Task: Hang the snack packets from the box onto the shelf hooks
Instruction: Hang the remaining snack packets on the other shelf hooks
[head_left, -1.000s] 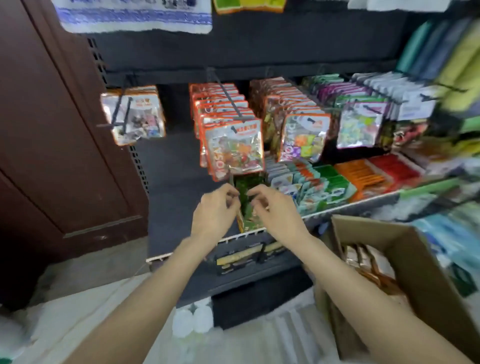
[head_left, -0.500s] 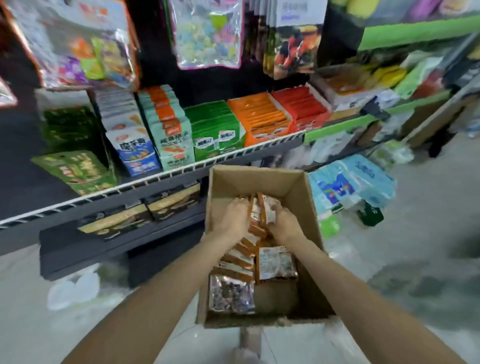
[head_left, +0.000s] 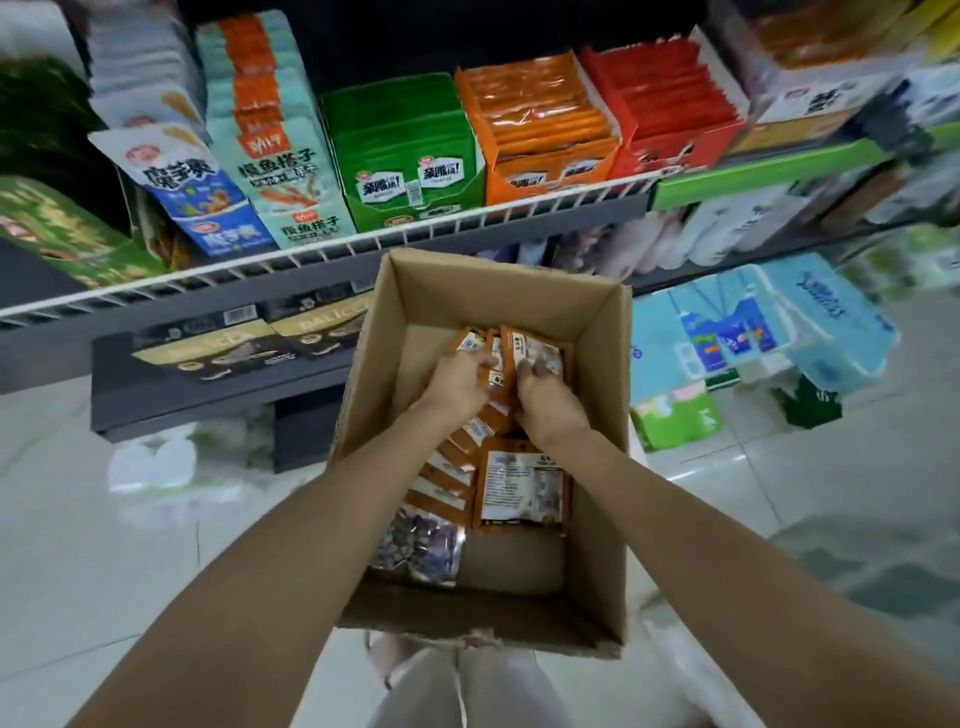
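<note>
The shelf (head_left: 363, 244) is running across the upper frame, its hooks out of view. The box (head_left: 597, 467) is sitting at centre, still holding a row of orange snack packets (head_left: 457, 467), so much seems left. At its far end, the left hand (head_left: 457, 382) and right hand (head_left: 545, 400) are both curling around upright packets, gathering the next bunch.

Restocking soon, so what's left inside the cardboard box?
Inside the brown cardboard box: a row of orange snack packets, one label-up packet, one dark clear packet. Both hands cover more.
</note>
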